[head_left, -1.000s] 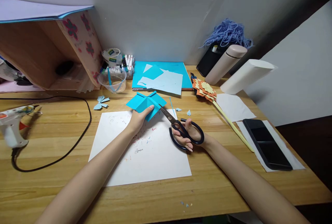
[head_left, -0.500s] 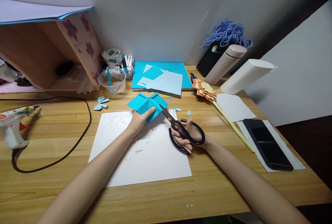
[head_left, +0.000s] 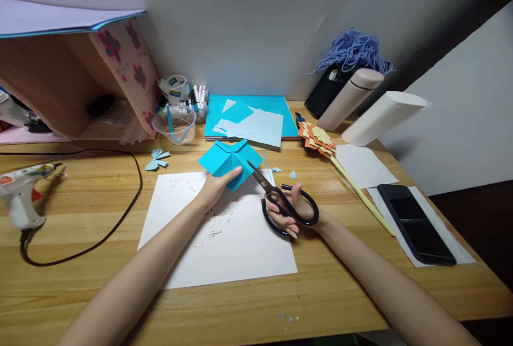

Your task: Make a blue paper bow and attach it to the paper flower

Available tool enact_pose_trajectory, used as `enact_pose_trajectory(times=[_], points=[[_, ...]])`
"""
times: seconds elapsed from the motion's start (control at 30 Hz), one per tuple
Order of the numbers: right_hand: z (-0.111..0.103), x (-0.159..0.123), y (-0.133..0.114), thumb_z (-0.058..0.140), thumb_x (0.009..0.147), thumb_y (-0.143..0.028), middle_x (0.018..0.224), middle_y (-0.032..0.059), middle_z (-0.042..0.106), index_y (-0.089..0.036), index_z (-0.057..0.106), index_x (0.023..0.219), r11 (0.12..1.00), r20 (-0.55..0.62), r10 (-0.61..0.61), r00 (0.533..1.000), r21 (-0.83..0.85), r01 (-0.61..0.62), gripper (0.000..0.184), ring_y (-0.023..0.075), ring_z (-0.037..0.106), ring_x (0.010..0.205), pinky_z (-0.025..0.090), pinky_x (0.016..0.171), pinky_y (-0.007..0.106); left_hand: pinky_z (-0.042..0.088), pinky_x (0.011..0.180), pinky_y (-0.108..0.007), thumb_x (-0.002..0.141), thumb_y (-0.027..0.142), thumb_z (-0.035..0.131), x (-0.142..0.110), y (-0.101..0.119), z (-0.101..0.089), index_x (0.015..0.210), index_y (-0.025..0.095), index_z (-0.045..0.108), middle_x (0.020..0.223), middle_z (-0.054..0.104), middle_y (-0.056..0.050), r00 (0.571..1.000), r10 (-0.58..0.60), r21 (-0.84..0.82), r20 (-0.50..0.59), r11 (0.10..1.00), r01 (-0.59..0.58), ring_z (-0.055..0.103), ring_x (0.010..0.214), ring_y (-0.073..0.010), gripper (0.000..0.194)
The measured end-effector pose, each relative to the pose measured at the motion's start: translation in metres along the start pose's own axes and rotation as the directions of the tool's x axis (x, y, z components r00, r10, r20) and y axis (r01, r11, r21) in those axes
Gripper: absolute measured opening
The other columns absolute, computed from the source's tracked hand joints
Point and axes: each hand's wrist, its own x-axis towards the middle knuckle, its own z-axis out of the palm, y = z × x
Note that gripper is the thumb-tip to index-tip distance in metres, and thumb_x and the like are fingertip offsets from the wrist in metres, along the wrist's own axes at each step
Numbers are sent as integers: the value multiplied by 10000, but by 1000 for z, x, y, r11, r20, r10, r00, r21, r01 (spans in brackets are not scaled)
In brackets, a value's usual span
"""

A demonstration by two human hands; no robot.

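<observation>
Blue paper (head_left: 214, 160), scissors (head_left: 263, 182) at edge

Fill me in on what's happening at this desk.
A person is working on paper here. The left hand holds a folded blue paper, thumb on top, above the far part of a marked white sheet. The right hand holds black-handled scissors, their tips at the paper's right side; whether they are cutting is hard to tell. Small pale scraps lie beyond the scissors, and a light-blue cut-out lies off to the left.
</observation>
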Motion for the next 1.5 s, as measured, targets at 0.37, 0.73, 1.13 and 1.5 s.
enact_pose_trajectory(times=[0.37, 0.73, 1.13, 1.5], points=[[4, 0, 1, 209, 548, -906, 388, -94, 414, -180, 410, 706, 999, 30, -26, 999, -25, 26, 770, 67, 366, 231, 381, 231, 197, 432, 965, -412, 657, 352, 750, 0, -2, -3, 1052, 210, 633, 1013, 701, -80, 995, -57, -64, 79, 996, 63, 558, 1130, -279, 436], [0, 1, 3, 271, 525, -906, 375, -100, 428, -184, 401, 701, 999, 55, 3, 998, 34, -5, 755, 61, 366, 205, 391, 224, 185, 425, 973, -434, 659, 359, 747, 0, -1, -3, 1097, 208, 615, 1038, 691, -91, 996, -53, -22, 76, 998, 54, 541, 1149, -291, 482], [0, 2, 3, 282, 511, -910, 372, -93, 433, -184, 395, 693, 998, 37, 4, 999, 56, -6, 757, 59, 366, 210, 386, 217, 182, 411, 988, -425, 672, 363, 738, -1, 0, -1, 1086, 217, 620, 1105, 670, -86, 996, -34, 2, 84, 999, 34, 539, 1153, -283, 454], [-7, 0, 6, 353, 596, -858, 413, -96, 449, -180, 411, 742, 993, 129, -27, 991, 121, 12, 696, 60, 382, 233, 405, 249, 176, 422, 981, -428, 682, 365, 731, -2, 1, -1, 1118, 224, 608, 1143, 653, -90, 993, -44, 16, 108, 999, 42, 541, 1149, -288, 475]])
